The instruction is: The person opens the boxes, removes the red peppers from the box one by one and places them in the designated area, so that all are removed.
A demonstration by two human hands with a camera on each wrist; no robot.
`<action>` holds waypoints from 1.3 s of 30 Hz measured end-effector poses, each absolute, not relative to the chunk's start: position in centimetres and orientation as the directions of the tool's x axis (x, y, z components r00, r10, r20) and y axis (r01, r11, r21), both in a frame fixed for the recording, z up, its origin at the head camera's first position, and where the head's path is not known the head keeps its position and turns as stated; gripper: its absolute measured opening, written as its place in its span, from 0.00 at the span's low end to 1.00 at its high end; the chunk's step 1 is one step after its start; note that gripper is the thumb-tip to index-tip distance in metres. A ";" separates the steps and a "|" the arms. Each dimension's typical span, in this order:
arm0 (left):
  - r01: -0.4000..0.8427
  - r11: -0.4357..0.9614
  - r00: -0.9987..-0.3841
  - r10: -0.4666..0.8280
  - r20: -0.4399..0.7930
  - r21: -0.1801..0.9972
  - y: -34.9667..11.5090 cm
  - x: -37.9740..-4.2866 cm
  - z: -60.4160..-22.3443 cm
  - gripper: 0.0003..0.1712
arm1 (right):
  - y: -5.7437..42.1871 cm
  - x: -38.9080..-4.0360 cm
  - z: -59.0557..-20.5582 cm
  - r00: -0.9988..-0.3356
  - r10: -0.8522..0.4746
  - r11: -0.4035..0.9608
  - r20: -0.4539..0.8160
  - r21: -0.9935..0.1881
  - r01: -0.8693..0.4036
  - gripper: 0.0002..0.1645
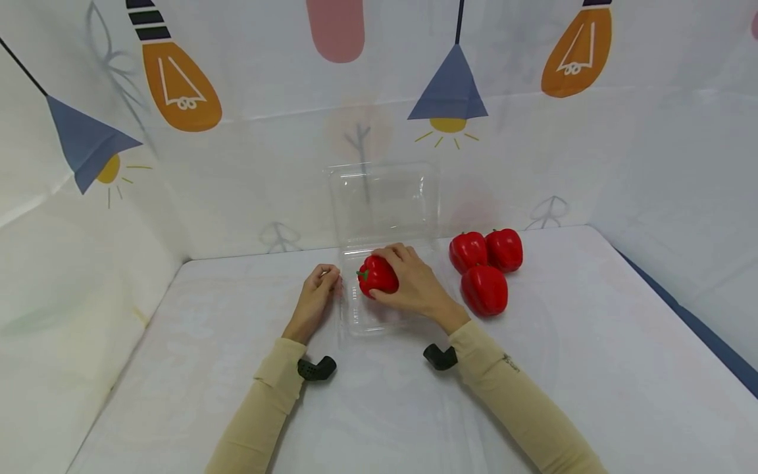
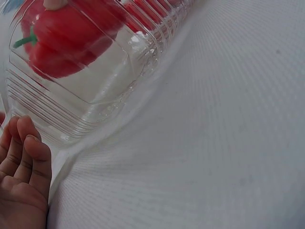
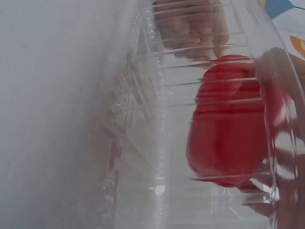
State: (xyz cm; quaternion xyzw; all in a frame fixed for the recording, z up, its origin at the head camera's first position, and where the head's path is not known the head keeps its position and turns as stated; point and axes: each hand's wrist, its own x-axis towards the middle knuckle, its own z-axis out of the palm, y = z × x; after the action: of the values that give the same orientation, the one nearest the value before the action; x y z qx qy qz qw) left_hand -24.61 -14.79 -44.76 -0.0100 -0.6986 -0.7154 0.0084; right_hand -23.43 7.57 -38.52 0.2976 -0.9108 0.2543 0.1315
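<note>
A clear plastic clamshell container (image 1: 368, 322) lies on the table, its lid (image 1: 385, 201) raised at the back. My right hand (image 1: 412, 280) grips a red bell pepper (image 1: 378, 275) from the right side, inside the container's base. The green stem of this pepper points left. At the container's left edge, my left hand (image 1: 318, 296) pinches the rim. In the left wrist view, the bent fingers (image 2: 28, 152) of that hand sit against the ribbed wall. Through the clear plastic in the right wrist view, the same pepper (image 3: 228, 124) shows up blurred.
Three more red bell peppers stand close together to the right of the container: one at the back left (image 1: 468, 251), one at the back right (image 1: 505, 249) and one in front (image 1: 484, 291). A white printed curtain (image 1: 266, 178) hangs behind the white-covered table (image 1: 225, 316).
</note>
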 end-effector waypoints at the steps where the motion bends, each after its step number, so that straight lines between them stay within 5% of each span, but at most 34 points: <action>1: 0.028 -0.025 -1.000 0.003 0.028 0.999 -14.8 -24.6 -44.7 0.12 | 7.7 -23.4 -38.5 -0.789 -0.473 0.694 0.391 -0.386 -0.608 0.41; 39: 0.024 -0.008 -0.999 0.045 0.024 1.000 -14.5 -23.0 -42.2 0.14 | 13.2 -22.5 -36.7 -0.823 -0.391 0.720 0.411 -0.420 -0.552 0.39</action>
State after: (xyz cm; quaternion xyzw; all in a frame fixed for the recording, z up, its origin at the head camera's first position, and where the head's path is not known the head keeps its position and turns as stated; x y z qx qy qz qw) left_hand -23.04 -14.53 -42.24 -0.0244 -0.7043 -0.7094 -0.0072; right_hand -22.51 13.17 -36.73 0.2576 -0.9155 0.2712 0.1480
